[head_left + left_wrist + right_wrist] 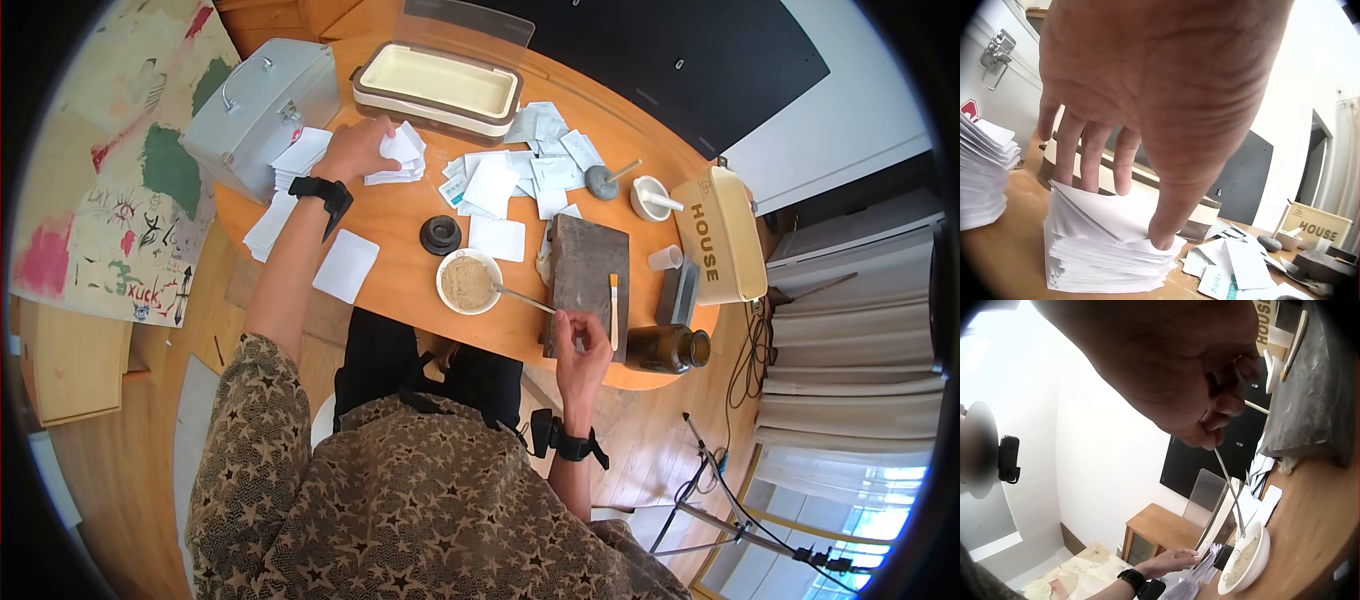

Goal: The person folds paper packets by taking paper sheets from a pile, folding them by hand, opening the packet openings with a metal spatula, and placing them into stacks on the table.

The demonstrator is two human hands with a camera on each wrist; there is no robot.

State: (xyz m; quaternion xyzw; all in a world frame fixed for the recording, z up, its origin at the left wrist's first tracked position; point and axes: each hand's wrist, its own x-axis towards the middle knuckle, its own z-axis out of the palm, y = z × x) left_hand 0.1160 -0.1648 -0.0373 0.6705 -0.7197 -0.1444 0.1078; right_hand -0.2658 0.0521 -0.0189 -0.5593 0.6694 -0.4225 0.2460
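My left hand point(358, 150) reaches over a stack of white paper packets point(1107, 265), fingers fairly straight and spread. Its thumb rests at the top packet's near edge; the fingertips touch the far side. My right hand point(583, 350) pinches the end of a slim metal stirring stick point(524, 298) between thumb and fingers. That stick slants down to the left, its far end in a white bowl point(1264, 553) of beige powder point(467, 284). A black round lid-like piece point(440, 235) sits just behind the bowl. One square white packet point(346, 266) lies at the table's front edge.
Another packet stack point(982, 181) stands beside a silver case point(262, 105). Behind are a cream-and-brown box point(440, 85) and scattered sachets point(555, 172). At right: a dark slab point(590, 265) with a brush point(614, 310), brown jar point(668, 349), mortar point(650, 198), HOUSE bin point(718, 240).
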